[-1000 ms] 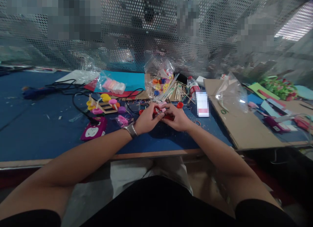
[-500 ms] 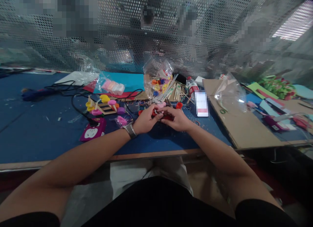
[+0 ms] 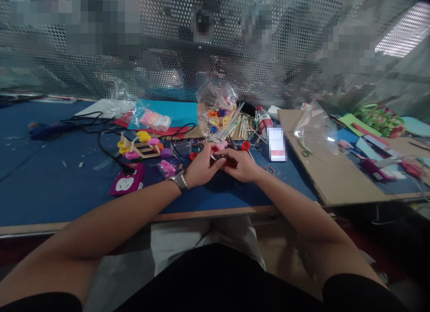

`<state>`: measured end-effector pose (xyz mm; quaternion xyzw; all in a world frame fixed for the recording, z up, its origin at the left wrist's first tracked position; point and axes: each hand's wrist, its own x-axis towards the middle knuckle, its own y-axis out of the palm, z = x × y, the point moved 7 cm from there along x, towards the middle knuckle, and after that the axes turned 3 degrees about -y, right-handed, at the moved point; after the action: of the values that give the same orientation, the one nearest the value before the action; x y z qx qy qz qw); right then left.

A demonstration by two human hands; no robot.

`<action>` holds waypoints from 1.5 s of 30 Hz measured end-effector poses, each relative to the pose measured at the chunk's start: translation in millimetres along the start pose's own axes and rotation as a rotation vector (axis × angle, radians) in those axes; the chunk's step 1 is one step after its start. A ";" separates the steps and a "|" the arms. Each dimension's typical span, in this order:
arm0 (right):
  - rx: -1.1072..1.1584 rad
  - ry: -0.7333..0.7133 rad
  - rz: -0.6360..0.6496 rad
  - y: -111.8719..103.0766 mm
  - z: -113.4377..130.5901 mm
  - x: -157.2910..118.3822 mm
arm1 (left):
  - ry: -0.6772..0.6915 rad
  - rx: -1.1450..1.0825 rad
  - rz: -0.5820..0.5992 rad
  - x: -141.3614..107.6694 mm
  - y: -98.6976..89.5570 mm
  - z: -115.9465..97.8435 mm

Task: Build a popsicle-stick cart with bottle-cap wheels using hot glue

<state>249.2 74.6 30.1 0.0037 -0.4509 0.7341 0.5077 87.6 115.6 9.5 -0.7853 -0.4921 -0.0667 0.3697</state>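
Note:
My left hand (image 3: 204,168), a watch (image 3: 180,181) on its wrist, is closed around a small red piece (image 3: 214,149) whose kind I cannot make out. Its thumb points toward my right hand (image 3: 244,165). Curled fingers on the right meet the left fingertips, and more red shows under them; whether this is one thing or two is hidden. A pink piece (image 3: 221,144) lies just beyond the fingertips. Beside the right hand is a red cup-shaped piece (image 3: 246,146), and a second red round piece (image 3: 193,156) rests left of the left hand.
A stick construction with coloured round parts (image 3: 144,148) and a purple power block (image 3: 127,179) stand left. Behind are thin wooden sticks (image 3: 244,127), a plastic bag (image 3: 220,110) and a bottle (image 3: 264,119). A phone (image 3: 277,144) and cardboard (image 3: 336,177) lie right.
The fingers of both hands have shifted slightly around the red piece, with the left hand turned a little more upright. Nothing else on the table has visibly moved.

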 end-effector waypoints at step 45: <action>0.036 -0.031 -0.032 -1.6 0.9 1.7 | -0.088 0.024 -0.024 5.1 -10.3 -1.4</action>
<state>249.2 75.4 32.5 0.0314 -0.4452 0.7337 0.5124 82.1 120.9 18.2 -0.7772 -0.5179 -0.0307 0.3561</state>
